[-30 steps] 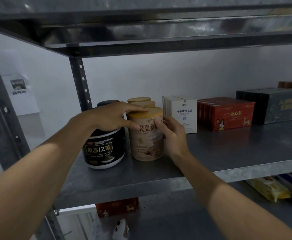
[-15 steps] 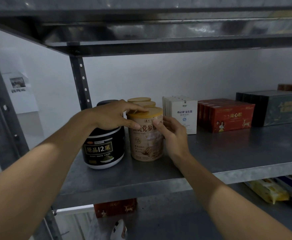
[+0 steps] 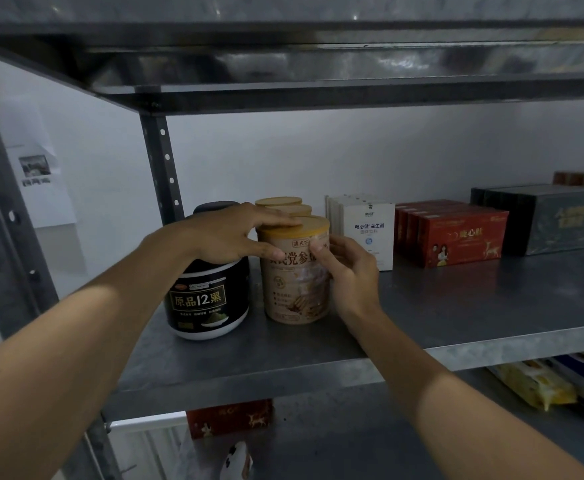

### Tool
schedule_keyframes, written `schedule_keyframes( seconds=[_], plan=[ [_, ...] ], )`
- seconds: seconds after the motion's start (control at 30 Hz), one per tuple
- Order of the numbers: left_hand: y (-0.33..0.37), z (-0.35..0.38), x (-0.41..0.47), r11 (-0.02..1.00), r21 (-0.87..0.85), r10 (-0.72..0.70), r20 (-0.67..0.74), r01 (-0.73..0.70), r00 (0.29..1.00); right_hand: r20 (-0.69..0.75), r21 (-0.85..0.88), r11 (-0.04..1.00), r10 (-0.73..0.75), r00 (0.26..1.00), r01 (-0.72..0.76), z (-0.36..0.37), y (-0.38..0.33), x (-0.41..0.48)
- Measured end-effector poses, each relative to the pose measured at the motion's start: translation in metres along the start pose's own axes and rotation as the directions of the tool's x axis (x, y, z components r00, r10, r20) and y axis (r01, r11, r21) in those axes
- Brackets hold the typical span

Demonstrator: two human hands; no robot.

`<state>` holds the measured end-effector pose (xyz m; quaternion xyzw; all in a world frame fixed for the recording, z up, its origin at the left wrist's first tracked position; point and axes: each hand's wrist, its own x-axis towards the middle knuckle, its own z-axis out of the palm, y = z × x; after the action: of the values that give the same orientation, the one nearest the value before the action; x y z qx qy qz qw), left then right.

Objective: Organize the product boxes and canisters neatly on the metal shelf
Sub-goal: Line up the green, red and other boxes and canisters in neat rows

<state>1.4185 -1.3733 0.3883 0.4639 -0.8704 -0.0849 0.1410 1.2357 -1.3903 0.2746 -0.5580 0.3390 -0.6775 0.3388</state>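
Thumb of the right hand [image 3: 353,271] has crept across the tan, yellow-lidded cardboard canister [image 3: 297,292], standing on the grey metal shelf [image 3: 457,306] at three o'clock of the squat black jar [image 3: 207,299]. Both grips hold it, left hand [image 3: 224,233] over the lid. Probably squaring its label forward; next, release gently.

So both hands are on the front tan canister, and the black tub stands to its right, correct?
No. The head view shows the black tub standing to the left of the tan canister, not its right. Both the left hand and the right hand are on that front canister.
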Motion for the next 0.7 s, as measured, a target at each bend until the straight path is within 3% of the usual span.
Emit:
schedule_keyframes(
  seconds=[0.47,0.7],
  plan=[
    [0.0,0.002,0.0,0.999,0.052,0.009,0.001,-0.009,1.0,-0.014,-0.025,1.0,-0.013,1.0,0.013,0.0,0.0,0.0],
    [-0.004,-0.009,0.005,0.998,-0.045,-0.048,0.03,0.05,0.998,-0.006,-0.051,0.999,-0.005,1.0,0.004,0.0,-0.004,-0.004]
  ],
)
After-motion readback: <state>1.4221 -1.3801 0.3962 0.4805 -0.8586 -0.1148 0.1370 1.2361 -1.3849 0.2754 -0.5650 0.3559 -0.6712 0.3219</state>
